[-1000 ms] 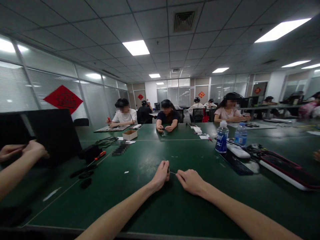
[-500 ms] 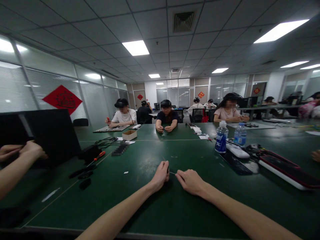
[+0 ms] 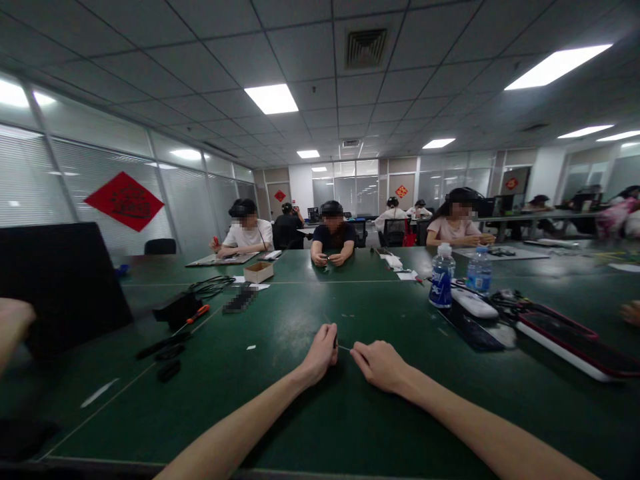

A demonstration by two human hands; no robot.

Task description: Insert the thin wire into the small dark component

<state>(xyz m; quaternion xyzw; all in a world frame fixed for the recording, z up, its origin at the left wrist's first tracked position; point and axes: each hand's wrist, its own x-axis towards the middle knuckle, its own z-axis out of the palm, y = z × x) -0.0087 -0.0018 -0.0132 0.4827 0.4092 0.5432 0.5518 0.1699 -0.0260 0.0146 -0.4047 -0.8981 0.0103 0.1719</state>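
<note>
Above the green table (image 3: pixel 300 427), my left hand (image 3: pixel 319 355) is closed around a small dark object (image 3: pixel 335 339), mostly hidden by the fingers. My right hand (image 3: pixel 381 364) is a short way to the right, its fingers curled shut. Between the two hands runs a thin metal rod (image 3: pixel 344 347), from the right fingertips to the dark object. The right fist covers the rod's other end, so I cannot tell what kind of tool it is. A small white scrap (image 3: pixel 251 347) lies left of my left hand.
At left, another person's hand (image 3: pixel 14 327) is beside a large black panel (image 3: pixel 65 287). An orange-handled tool (image 3: pixel 198 314), cables and an open box (image 3: pixel 259 271) lie left. Bottles (image 3: pixel 441 277) and a white-edged device (image 3: pixel 565 347) are right. People sit across the table.
The black panel at the left has shifted left, and the other person's hands with it; only one still shows. My own hands stay almost where they were, with the rod between them.
</note>
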